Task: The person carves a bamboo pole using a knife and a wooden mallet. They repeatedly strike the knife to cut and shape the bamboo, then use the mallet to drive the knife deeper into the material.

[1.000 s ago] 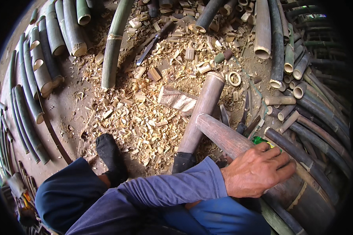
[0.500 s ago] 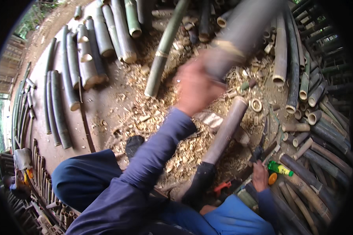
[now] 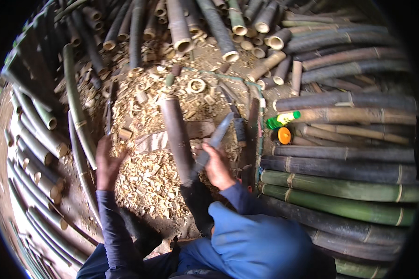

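- Left hand [image 3: 109, 165] has moved from a thick tube at upper centre to the left of the head view; that tube is out of its grasp.
- Right hand [image 3: 218, 167] has come from the lower right to the centre, its fingers closed around a knife [image 3: 222, 131], blade slanting to the upper right.
- Left thumb stands apart from the blurred fingers; whether they touch the chisel [image 3: 109, 109] just above, I cannot tell.
- Bamboo [image 3: 173, 123] leans across a wood block [image 3: 153, 142] at centre, left of the knife.
- Shavings [image 3: 149, 186] spread around; a green bottle [image 3: 283, 120] lies right of centre.
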`<state>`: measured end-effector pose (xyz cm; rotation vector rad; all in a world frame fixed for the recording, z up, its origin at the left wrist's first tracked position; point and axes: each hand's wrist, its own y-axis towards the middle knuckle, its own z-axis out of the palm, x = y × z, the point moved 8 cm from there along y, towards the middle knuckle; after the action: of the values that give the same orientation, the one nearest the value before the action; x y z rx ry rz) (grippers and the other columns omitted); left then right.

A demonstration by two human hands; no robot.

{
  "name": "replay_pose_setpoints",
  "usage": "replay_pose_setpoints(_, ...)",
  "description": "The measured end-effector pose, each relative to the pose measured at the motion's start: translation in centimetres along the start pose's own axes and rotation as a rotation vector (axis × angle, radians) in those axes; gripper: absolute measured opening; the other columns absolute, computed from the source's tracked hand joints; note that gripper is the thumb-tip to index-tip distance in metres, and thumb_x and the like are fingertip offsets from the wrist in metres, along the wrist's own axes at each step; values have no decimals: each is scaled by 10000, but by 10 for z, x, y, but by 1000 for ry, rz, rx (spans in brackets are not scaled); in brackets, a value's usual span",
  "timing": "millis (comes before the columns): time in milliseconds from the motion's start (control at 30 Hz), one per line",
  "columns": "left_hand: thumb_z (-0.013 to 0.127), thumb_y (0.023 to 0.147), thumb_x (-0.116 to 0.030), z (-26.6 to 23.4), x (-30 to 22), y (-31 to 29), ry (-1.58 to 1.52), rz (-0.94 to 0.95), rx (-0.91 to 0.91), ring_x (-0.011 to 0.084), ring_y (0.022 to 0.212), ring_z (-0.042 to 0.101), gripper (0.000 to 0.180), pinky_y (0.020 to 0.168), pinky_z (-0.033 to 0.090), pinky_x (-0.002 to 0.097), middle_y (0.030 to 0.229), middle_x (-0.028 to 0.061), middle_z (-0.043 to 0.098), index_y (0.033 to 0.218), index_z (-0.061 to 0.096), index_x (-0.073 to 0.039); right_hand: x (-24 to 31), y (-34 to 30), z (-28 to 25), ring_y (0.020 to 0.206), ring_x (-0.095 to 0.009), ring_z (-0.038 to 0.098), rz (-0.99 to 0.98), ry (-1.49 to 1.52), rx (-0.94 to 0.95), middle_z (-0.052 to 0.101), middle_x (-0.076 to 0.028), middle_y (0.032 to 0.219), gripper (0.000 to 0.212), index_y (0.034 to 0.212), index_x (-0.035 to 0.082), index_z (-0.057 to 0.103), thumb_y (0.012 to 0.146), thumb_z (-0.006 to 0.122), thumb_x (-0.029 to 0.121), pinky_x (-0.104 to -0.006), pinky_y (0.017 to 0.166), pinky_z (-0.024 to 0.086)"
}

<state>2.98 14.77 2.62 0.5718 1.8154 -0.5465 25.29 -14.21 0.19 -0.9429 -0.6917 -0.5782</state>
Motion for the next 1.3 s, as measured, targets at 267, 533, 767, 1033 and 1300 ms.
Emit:
replay_pose_setpoints(267,680,906,-195,129,2,-35,-24,-129,295,156,771,602,296,714,499,323,864,72,682,1134,686,-5,0,-44,42,1274,-227,536,-383,-590,318,418,-202,1510,591,1529,18,363,1052,624,249,-369,1047,477)
replay_pose_setpoints(533,713,966,-362,60,-4,-15,-34,-368,-8,17,453,376,306,404,264,221,608,-66,492,845,720,-81,37,-159,-269,837,-393,719,-79,-2008,-161,725,-207,897,244,1010,62,669,907,592,270,-530,752,573)
replay_pose_setpoints(767,733,951,-309,31,2,2,-23,-256,-107,40,532,409,267,502,318,247,633,-64,527,845,727,-65,-149,-307,-332,942,-381,708,626,-1790,464,725,-195,1046,401,1108,73,717,837,657,363,-495,833,574)
replay_pose_setpoints(1033,625,990,-473,14,-24,35,276,-14,111,117,551,519,487,540,419,340,587,51,583,907,765,-14,-58,-277,-318,868,-326,679,703,-1411,-6,670,-172,1040,507,1210,33,596,846,676,376,-458,755,575)
replay_pose_setpoints(1300,704,948,-475,49,-38,64,744,303,538,263,538,606,465,546,466,416,634,131,663,892,796,-23,73,-196,-194,794,-270,650,355,-589,-223,615,-150,1034,644,1312,-7,476,854,696,389,-421,678,576)
